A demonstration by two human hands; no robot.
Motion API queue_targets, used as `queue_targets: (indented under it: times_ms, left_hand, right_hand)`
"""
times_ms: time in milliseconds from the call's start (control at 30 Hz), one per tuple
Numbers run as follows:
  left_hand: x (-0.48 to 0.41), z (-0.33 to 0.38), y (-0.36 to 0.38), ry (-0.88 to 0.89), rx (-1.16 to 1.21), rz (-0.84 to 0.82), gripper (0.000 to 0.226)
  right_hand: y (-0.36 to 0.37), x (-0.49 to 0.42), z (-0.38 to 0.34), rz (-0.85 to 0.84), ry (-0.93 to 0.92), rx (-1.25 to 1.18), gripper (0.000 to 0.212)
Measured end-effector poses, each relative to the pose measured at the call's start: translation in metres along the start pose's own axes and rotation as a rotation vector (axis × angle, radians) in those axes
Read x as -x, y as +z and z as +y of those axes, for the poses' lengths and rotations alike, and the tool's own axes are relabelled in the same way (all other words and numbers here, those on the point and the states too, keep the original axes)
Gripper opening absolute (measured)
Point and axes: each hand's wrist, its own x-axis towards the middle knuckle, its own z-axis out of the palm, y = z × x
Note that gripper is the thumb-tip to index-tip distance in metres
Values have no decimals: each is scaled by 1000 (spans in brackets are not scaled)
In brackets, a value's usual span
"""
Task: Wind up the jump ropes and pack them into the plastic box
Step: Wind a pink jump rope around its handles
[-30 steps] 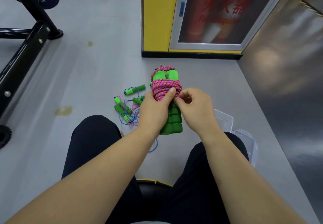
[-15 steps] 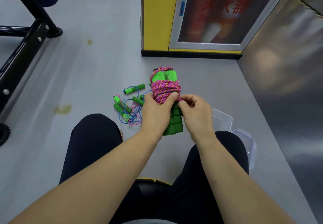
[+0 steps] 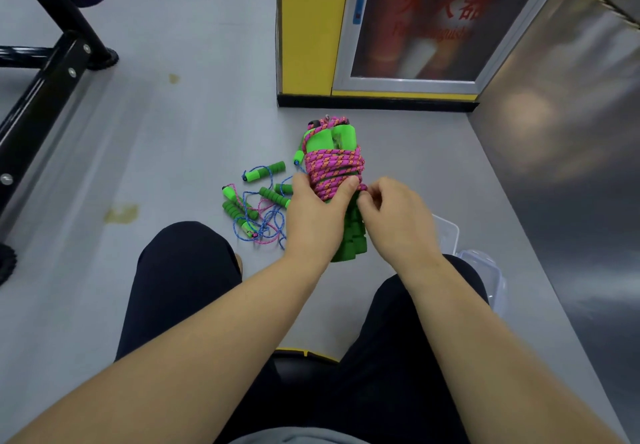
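Observation:
A pink jump rope (image 3: 334,163) is wound tightly around its two green foam handles, held upright above my knees. My left hand (image 3: 317,215) grips the bundle, thumb pressed on the coils. My right hand (image 3: 394,217) pinches the rope's loose end at the lower right of the coils. More jump ropes (image 3: 258,206) with green handles and blue and pink cords lie tangled on the grey floor to the left. The clear plastic box (image 3: 448,234) sits on the floor right of my right hand, mostly hidden by it.
A clear lid (image 3: 485,272) lies beside my right knee. A black gym frame (image 3: 45,80) stands at the far left. A yellow pillar (image 3: 304,28) and a glass-fronted cabinet stand ahead. A metal wall (image 3: 571,149) borders the right.
Both hands have shifted slightly with the bundle. My right hand's fingers have moved along the rope end at the bottom of the coils.

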Motion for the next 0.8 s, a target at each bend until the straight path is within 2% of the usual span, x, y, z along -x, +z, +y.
queue_targets:
  times_ms: [100, 167, 233, 300, 400, 500, 633, 733, 800]
  left_hand:
    - [4, -1, 1, 51, -41, 11, 43]
    - [5, -2, 1, 75, -54, 2, 40]
    - [7, -1, 1, 67, -34, -7, 39]
    - [7, 1, 4, -10, 61, -12, 36]
    - [2, 3, 8, -255, 265, -30, 30]
    - [-7, 2, 5, -475, 473, -159, 39]
    - [-15, 1, -2, -651, 650, -339, 35]
    - [-20, 2, -11, -675, 646, -484, 34]
    - [-21, 1, -16, -618, 630, -518, 34]
  right_hand:
    - [-2, -2, -7, -57, 115, -123, 25]
    - [1, 1, -10, -52, 242, -388, 24]
    - [6, 5, -10, 38, 365, -633, 18]
    - [12, 7, -12, 139, 446, -775, 17]
    - [14, 6, -13, 200, 527, -913, 24]
    - [12, 7, -15, 205, 528, -1017, 27]
    - [13, 9, -13, 209, 454, -1049, 26]
    - [11, 12, -5, 178, 302, -988, 29]
    - [7, 15, 1, 133, 186, -913, 29]
